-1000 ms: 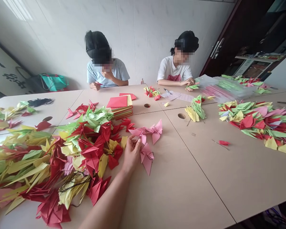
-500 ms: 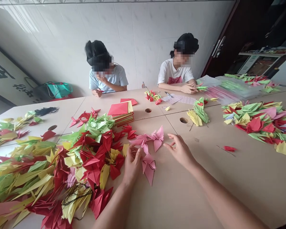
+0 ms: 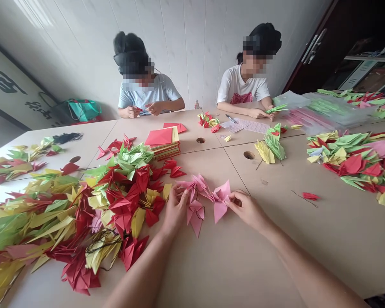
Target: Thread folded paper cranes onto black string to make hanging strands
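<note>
Between my two hands lie folded pink paper pieces (image 3: 200, 186) over the table's middle. My left hand (image 3: 177, 209) pinches the left end of them between thumb and fingers. On the right, my right hand (image 3: 245, 208) has its fingertips closed on the edge of a pink paper flower (image 3: 222, 200). Just below, a smaller pink piece (image 3: 196, 215) with a dark cord loop rests near my left hand. A large heap of red, green and yellow folded paper (image 3: 125, 205) spreads to the left of my left hand.
Square paper sheets (image 3: 160, 137) are stacked behind the heap. Another colourful pile (image 3: 356, 162) lies at the right, and a small red piece (image 3: 310, 196) with a thin stem sits nearer. Two people sit across the table (image 3: 259, 265), handling paper pieces. A table hole (image 3: 249, 155) is at centre right.
My right hand has closed on the pink flower, and the pink pieces are spread wider. The left person's hand has come down from the face. The view has shifted slightly.
</note>
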`<state>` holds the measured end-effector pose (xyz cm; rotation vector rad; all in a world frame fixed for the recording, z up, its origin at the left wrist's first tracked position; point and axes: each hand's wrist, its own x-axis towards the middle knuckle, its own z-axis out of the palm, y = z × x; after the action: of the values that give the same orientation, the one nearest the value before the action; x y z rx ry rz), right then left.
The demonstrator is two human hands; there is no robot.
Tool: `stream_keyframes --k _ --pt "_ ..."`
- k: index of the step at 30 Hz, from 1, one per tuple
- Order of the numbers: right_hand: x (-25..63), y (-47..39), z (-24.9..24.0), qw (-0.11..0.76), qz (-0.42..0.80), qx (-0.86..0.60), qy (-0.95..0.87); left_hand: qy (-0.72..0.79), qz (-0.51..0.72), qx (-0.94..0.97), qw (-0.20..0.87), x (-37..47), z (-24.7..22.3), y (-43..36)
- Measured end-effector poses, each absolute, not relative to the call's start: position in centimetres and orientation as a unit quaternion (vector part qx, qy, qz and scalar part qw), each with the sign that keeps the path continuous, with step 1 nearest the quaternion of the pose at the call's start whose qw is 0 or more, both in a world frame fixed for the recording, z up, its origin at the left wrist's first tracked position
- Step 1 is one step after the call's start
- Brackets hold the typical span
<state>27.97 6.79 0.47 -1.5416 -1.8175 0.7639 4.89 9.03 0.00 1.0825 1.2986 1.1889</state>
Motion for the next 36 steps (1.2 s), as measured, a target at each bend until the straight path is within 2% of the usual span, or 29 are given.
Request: stream_keyframes --k 7,13,17,22,27,30,33,36 --pt "30.1 0.8 -0.1 0.287 0.288 -0.627 -0.665 0.517 0.407 0.553 0.511 6.2 1.6 5.9" --pt "30.2 -1.0 -1.0 0.327 0.268 -0.631 -0.651 0.487 0.326 0.715 0.381 5.6 0.4 2.6" --pt "29.9 -0.7 -0.8 0.33 0.258 -0.624 -0.659 0.497 0.275 0.724 0.391 4.9 0.8 1.5" --pt "30.0 -0.4 0.0 0.337 0.297 -0.609 -0.654 0.538 0.257 0.694 0.404 2.6 3.3 0.4" --pt "30.7 -0.4 0.5 0.344 0.331 -0.596 -0.645 0.477 0.149 0.741 0.448 -0.3 5.8 -1.0" --pt "30.7 -0.3 0.4 0.342 0.321 -0.598 -0.65 0.47 0.171 0.76 0.415 -1.0 6.2 -0.9" --pt "30.3 -0.2 0.2 0.338 0.304 -0.6 -0.659 0.508 0.237 0.764 0.32 -0.3 5.5 0.3" --pt "29.8 -0.1 0.4 0.339 0.289 -0.597 -0.667 0.53 0.228 0.768 0.276 1.1 4.3 2.0"
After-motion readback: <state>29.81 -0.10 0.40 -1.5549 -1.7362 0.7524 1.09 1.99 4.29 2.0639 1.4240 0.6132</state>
